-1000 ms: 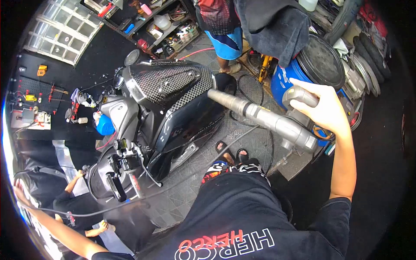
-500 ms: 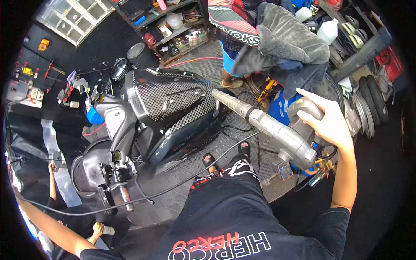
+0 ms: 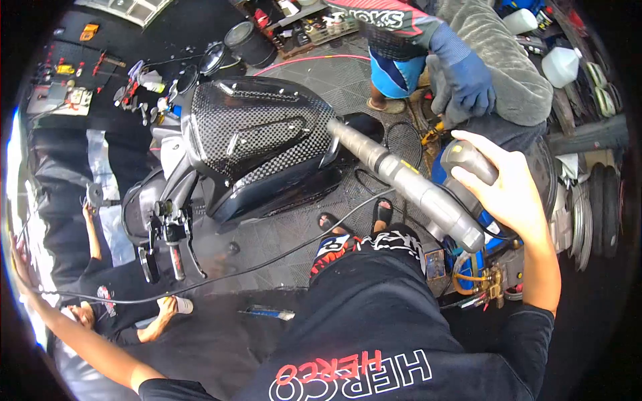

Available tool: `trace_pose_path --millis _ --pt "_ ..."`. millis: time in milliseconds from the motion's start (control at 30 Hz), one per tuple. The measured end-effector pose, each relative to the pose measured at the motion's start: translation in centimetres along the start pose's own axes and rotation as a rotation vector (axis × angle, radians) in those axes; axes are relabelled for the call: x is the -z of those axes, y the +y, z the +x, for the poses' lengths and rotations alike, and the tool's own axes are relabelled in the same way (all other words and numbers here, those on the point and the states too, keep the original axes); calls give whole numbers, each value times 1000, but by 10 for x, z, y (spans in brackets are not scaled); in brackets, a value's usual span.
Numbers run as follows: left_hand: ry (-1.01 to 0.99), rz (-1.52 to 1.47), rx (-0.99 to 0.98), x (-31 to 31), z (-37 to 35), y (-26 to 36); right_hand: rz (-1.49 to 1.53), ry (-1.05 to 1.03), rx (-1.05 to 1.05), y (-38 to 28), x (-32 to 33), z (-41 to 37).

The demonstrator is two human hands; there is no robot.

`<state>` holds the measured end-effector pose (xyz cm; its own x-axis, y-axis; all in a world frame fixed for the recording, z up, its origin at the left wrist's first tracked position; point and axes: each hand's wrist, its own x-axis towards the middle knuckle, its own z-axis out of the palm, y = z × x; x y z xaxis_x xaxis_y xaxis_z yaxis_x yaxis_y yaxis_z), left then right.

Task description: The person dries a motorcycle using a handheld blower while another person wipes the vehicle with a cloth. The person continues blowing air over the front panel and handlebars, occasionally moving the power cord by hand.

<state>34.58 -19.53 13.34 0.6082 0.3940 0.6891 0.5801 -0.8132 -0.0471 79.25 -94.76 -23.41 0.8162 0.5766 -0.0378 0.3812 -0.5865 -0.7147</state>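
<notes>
My right hand (image 3: 511, 190) is wrapped round the grip of a long grey heat gun (image 3: 418, 190). Its metal nozzle points left, the tip right at the edge of a glossy black checker-patterned motorcycle body panel (image 3: 264, 130) in this view. From the heat gun's side, a black cord (image 3: 267, 266) runs across in front of my body to the far left. My left arm stretches out that way. My left hand (image 3: 20, 264) lies at the left rim of the lens, squeezed and blurred, near the cord's far end.
The handlebar (image 3: 175, 257) juts toward me at left. A person in black (image 3: 110, 304) there holds a white bottle (image 3: 182, 305). Beyond the nozzle, another person's blue-gloved hand (image 3: 468, 80) rests by a grey towel (image 3: 505, 67). Cables and a yellow tool lie around.
My view has shifted, with the heat gun's nozzle still at the checkered panel. The other person's gloved hand has come into sight above the heat gun.
</notes>
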Motion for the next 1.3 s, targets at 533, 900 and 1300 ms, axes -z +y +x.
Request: trace_pose_path --millis 533,900,1300 --pt "-1 135 93 32 3 22 230 -20 116 -4 3 48" --pt "-32 -178 -39 -32 -133 226 178 -302 183 -32 27 106" --pt "-1027 -790 410 -167 -300 327 251 -367 153 -69 26 137"
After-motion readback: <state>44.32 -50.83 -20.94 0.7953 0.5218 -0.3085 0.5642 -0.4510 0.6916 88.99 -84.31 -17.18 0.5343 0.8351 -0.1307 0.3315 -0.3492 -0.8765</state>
